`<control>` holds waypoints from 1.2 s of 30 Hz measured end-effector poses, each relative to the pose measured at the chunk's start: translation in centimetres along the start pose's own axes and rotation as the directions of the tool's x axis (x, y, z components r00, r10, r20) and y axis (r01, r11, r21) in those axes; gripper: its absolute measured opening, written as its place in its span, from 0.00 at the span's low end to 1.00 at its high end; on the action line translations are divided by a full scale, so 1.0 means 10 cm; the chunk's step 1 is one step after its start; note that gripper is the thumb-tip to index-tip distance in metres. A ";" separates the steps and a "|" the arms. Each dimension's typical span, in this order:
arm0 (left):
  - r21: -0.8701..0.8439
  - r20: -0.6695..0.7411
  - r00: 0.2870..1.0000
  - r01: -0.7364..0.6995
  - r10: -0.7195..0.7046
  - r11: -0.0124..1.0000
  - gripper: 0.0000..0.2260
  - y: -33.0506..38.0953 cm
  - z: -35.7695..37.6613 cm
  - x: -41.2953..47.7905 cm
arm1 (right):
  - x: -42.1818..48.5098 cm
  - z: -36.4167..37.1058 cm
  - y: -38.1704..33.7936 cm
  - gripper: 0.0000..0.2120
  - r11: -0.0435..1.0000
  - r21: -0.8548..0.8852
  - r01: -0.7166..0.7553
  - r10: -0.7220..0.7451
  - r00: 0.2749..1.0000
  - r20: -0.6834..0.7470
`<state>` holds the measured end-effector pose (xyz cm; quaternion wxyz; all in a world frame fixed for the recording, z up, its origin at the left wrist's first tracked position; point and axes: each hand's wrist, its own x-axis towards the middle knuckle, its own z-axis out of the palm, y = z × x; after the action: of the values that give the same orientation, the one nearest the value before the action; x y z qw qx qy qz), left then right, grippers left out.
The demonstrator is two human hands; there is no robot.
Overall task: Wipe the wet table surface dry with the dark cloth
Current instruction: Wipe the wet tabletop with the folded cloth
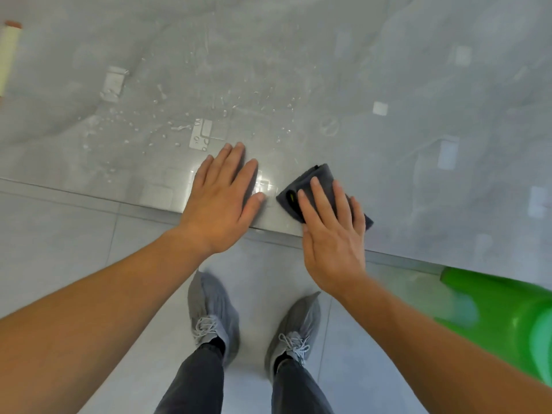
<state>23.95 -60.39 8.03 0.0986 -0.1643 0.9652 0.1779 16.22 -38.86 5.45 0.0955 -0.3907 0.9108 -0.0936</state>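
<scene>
A folded dark grey cloth (307,182) lies on the glossy grey table (418,130) close to its near edge. My right hand (331,234) presses flat on the cloth with straight fingers and covers its right half. Just left of the cloth, my left hand (222,198) rests flat on the bare tabletop, fingers straight and together. Water droplets (179,127) are scattered over the table beyond and to the left of my left hand.
The table's near edge (89,195) runs from the left down to the right. A green plastic seat (507,318) stands at the lower right beside the table. A pale roll-like object (7,55) lies at the far left edge. My feet stand on grey floor tiles.
</scene>
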 end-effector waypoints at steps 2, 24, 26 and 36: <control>-0.001 -0.011 1.000 0.019 -0.019 1.000 0.28 -0.09 -0.04 0.01 | -0.08 0.03 -0.09 0.27 0.999 -0.009 0.037 -0.037 0.999 0.014; -0.006 0.058 0.993 -0.100 0.100 0.995 0.27 -0.63 -0.33 0.39 | 1.40 -0.06 -0.43 0.27 0.923 0.077 -0.378 0.379 0.925 0.002; -0.015 0.052 0.992 -0.114 0.114 0.993 0.28 -0.66 -0.35 0.43 | 1.40 -0.04 -0.53 0.27 0.922 0.056 -0.382 0.383 0.924 -0.006; 0.040 0.112 0.984 -0.147 0.141 0.988 0.28 -0.89 -0.50 0.90 | 1.87 -0.21 -0.25 0.26 0.885 0.094 -0.456 0.458 0.889 0.008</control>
<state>18.04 -72.68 7.64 0.1418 -0.0817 0.9718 0.1699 4.79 -54.06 6.22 0.1262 -0.1597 0.9725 -0.1136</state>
